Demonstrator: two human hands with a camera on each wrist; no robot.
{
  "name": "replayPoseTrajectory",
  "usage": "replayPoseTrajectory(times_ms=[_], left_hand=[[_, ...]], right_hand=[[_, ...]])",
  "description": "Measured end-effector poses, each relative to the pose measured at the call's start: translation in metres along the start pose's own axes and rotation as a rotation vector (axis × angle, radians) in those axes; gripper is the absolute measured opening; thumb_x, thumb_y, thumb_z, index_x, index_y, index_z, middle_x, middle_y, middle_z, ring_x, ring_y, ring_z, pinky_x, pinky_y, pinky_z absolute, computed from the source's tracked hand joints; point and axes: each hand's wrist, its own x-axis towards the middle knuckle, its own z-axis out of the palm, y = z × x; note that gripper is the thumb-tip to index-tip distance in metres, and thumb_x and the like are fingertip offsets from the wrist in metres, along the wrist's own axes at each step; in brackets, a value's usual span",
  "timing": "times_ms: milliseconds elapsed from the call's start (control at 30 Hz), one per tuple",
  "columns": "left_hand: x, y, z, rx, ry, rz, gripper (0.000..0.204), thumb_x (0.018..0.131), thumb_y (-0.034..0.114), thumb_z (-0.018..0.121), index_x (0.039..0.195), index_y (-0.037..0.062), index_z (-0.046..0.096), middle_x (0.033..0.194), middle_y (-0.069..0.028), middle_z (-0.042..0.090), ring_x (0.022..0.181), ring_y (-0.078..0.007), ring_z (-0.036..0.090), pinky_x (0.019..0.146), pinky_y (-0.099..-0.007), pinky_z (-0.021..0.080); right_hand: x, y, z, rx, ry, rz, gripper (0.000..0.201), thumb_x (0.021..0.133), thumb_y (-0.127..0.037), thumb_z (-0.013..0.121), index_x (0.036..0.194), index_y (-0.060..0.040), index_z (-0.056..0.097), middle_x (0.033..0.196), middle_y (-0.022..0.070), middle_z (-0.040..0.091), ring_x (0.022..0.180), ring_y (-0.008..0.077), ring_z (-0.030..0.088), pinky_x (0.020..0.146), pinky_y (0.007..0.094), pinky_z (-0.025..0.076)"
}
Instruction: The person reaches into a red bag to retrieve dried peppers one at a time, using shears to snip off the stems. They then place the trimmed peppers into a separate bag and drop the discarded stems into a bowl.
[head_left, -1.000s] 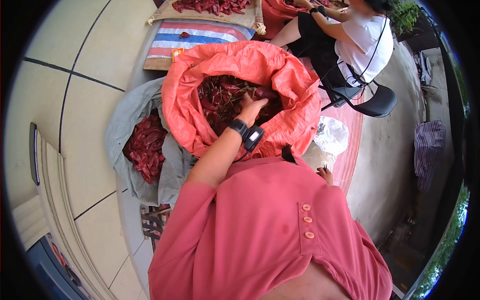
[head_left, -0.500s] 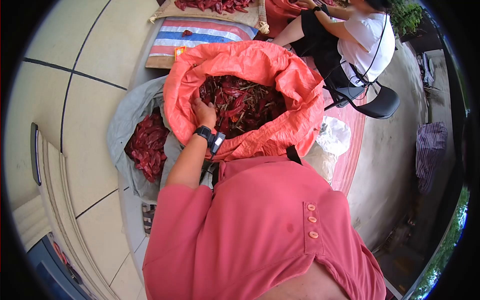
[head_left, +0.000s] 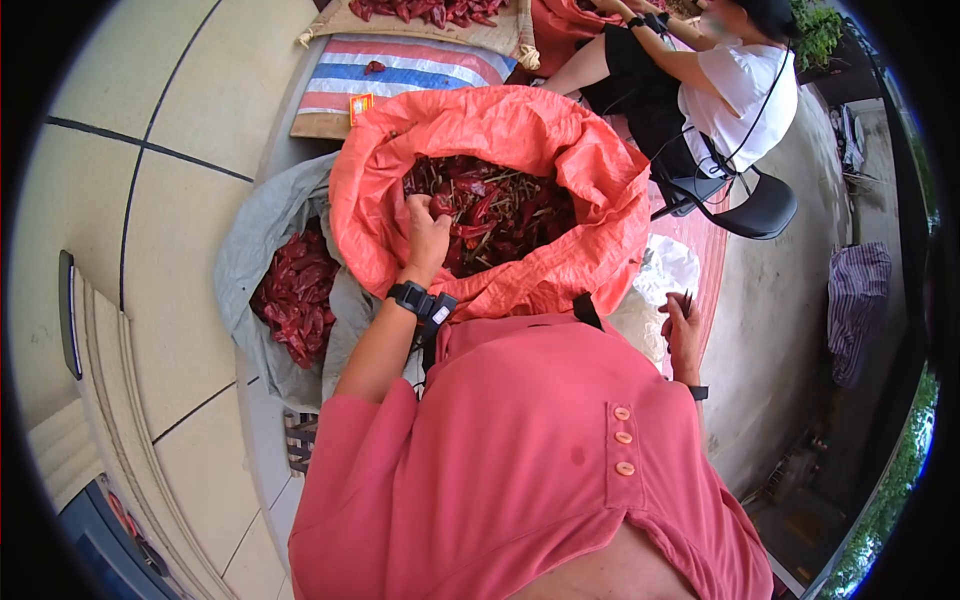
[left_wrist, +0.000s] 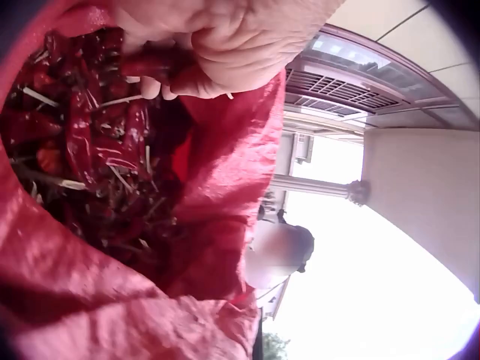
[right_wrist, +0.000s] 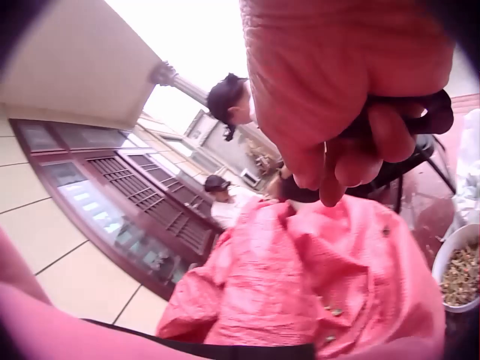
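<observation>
An open red woven sack [head_left: 365, 160] full of dried red chili peppers [head_left: 490, 205] with stems stands in front of me. My left hand [head_left: 428, 245] is over the left side of its mouth and pinches a dark red chili pepper [left_wrist: 154, 66] between thumb and fingers. Past the sack's right side, my right hand [head_left: 684, 340] grips scissors, whose dark pointed tips show in the head view. In the right wrist view, its fingers curl round the black scissor handles [right_wrist: 431, 112].
A grey sack [head_left: 245, 240] with more red chilies sits left of the red one. A striped bag [head_left: 420, 65] lies behind. At the right are white plastic [head_left: 668, 270], a tub of small trimmings [right_wrist: 461, 277] and a person seated on a black chair [head_left: 765, 205].
My left hand has gone from deep among the chilies to the sack's left side, then slightly up and right with a chili. My right hand has come further into view with the scissors.
</observation>
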Motion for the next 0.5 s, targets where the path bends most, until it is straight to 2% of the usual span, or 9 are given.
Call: replayPoseTrajectory(times_ms=[67,100,200,233,267,333,400,500], left_hand=[[-0.008,0.027,-0.001,-0.193,-0.046,-0.004,0.034,0.077,-0.004,0.056,0.108,-0.0004,0.044,0.099,-0.0163,0.052,0.097,-0.0268,0.053,0.087,-0.0369,0.043],[-0.012,0.04,-0.003,-0.302,-0.124,-0.051,0.033,0.08,-0.001,0.056,0.111,0.0003,0.046,0.103,-0.0151,0.051,0.096,-0.0238,0.052,0.087,-0.035,0.043],[-0.018,0.079,-0.002,-0.343,-0.308,0.004,0.033,0.081,0.003,0.058,0.113,0.0006,0.048,0.105,-0.0151,0.053,0.098,-0.0226,0.053,0.089,-0.0333,0.042],[-0.022,0.091,0.0,-0.286,-0.278,0.12,0.031,0.084,0.007,0.061,0.112,0.001,0.049,0.102,-0.0137,0.056,0.094,-0.0215,0.055,0.086,-0.0313,0.044],[-0.026,0.106,-0.001,-0.294,-0.337,0.117,0.031,0.085,0.008,0.061,0.112,0.0012,0.05,0.1,-0.013,0.057,0.093,-0.0216,0.056,0.085,-0.0312,0.044],[-0.033,0.133,-0.005,-0.308,-0.451,0.11,0.029,0.086,0.009,0.062,0.112,0.0015,0.05,0.095,-0.0117,0.058,0.089,-0.0219,0.058,0.082,-0.0311,0.046],[-0.038,0.144,-0.002,-0.328,-0.442,0.176,0.028,0.088,0.01,0.061,0.112,0.0004,0.05,0.094,-0.0125,0.06,0.087,-0.0225,0.059,0.08,-0.0326,0.047],[-0.039,0.15,-0.003,-0.342,-0.442,0.227,0.028,0.09,0.01,0.06,0.113,-0.0013,0.049,0.1,-0.0172,0.061,0.093,-0.0233,0.06,0.081,-0.0345,0.047]], right_hand=[[0.0,-0.06,0.027,-0.037,-0.17,-0.067,0.021,0.092,-0.015,0.058,0.105,0.0005,0.06,0.081,0.0036,0.061,0.05,0.0043,0.044,0.045,0.0185,0.034],[0.0,-0.084,0.043,-0.038,-0.236,-0.113,0.021,0.091,-0.014,0.059,0.105,0.001,0.061,0.081,0.002,0.06,0.054,0.0038,0.045,0.045,0.0184,0.035],[-0.002,-0.144,0.089,-0.173,-0.457,-0.206,0.021,0.089,-0.014,0.062,0.108,-0.004,0.063,0.081,-0.0032,0.058,0.059,0.0026,0.043,0.05,0.0184,0.036],[-0.006,-0.159,0.108,-0.109,-0.533,-0.268,0.022,0.089,-0.015,0.062,0.108,-0.0053,0.063,0.082,-0.0054,0.058,0.06,0.0015,0.043,0.051,0.0178,0.035],[-0.008,-0.174,0.121,-0.113,-0.63,-0.25,0.021,0.089,-0.013,0.062,0.108,-0.0038,0.062,0.083,-0.0056,0.057,0.061,-0.0001,0.044,0.051,0.0171,0.035],[-0.007,-0.182,0.152,0.01,-0.713,-0.316,0.022,0.089,-0.011,0.063,0.11,-0.0042,0.062,0.086,-0.0051,0.059,0.063,0.0006,0.045,0.053,0.0173,0.037],[-0.007,-0.188,0.173,0.109,-0.782,-0.401,0.022,0.089,-0.01,0.064,0.111,-0.0042,0.063,0.087,-0.0048,0.06,0.064,0.0013,0.047,0.055,0.0175,0.038],[-0.005,-0.18,0.187,-0.026,-0.704,-0.623,0.021,0.088,-0.009,0.065,0.109,-0.0044,0.065,0.086,-0.0041,0.061,0.068,0.0021,0.05,0.057,0.0167,0.039]])
